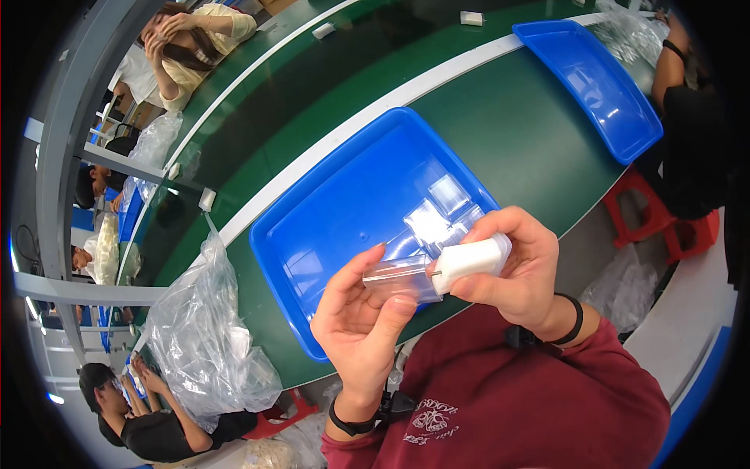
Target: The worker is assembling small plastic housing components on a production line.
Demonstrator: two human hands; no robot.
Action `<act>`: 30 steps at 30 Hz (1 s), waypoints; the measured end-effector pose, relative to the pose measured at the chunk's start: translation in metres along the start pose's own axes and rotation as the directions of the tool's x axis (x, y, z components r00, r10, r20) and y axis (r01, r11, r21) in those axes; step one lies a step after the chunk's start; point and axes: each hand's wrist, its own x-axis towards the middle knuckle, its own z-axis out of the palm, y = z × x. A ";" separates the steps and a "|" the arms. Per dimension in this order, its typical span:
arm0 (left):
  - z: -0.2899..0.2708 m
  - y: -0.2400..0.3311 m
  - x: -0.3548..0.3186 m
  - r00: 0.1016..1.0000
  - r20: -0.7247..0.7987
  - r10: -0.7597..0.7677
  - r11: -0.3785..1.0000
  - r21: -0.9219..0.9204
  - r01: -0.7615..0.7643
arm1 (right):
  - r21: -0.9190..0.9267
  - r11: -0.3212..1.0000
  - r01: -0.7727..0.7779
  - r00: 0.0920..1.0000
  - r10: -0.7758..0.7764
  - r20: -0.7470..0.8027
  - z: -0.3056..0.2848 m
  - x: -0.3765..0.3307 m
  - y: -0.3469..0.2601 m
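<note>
- Head view, centre: a person in a maroon top (531,383) bends over the bench (500,129), both hands meeting above the near edge of a blue tray (328,195).
- The left hand (351,320) pinches a clear sleeve (391,280) between thumb and fingers, lightly, it seems, since thin plastic could bend.
- The right hand (519,270) clasps a white piece (473,262), thumb below and forefinger above, apparently to leave its pin end (436,273) free and facing the sleeve; whether the pin sits inside, I cannot tell.
- More clear parts (445,215) lie in the tray beside the right hand, perhaps grouped there for a short reach; the raised rim likely keeps them from straying.
- A crumpled clear bag (207,328) rests at the left, outside the tray, presumably to leave working room.
- Farther right, a second blue tray (586,86) stands near a co-worker's arm (670,66).
</note>
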 end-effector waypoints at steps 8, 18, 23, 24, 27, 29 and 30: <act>-0.007 -0.007 0.000 0.991 0.027 0.128 0.992 0.013 -0.128 | -0.133 0.989 -0.062 0.997 0.067 0.030 0.004 -0.001 -0.007; -0.013 -0.010 -0.004 0.974 0.085 0.210 0.932 0.282 -0.226 | -0.684 0.726 0.071 0.958 0.141 0.249 -0.001 0.015 -0.045; -0.015 0.003 -0.006 0.986 0.066 -0.150 0.986 -0.060 0.154 | -0.243 0.895 -0.373 0.911 0.403 0.087 0.002 0.013 -0.032; -0.013 0.004 -0.007 0.982 0.049 -0.180 0.982 -0.049 0.182 | -0.153 0.860 -0.486 0.862 0.501 0.075 -0.002 0.014 -0.029; -0.007 0.013 -0.009 0.976 -0.062 -0.211 0.970 0.108 0.216 | -0.050 0.793 -0.607 0.792 0.609 0.042 0.003 0.009 -0.027; -0.011 -0.003 -0.011 0.999 -0.013 0.051 0.974 0.220 -0.047 | -0.579 0.812 -0.073 0.979 0.169 0.114 0.008 0.006 -0.027; -0.013 -0.009 -0.010 0.949 0.075 0.306 0.898 0.309 -0.313 | -0.576 0.796 0.187 0.965 -0.039 0.259 0.004 0.007 -0.020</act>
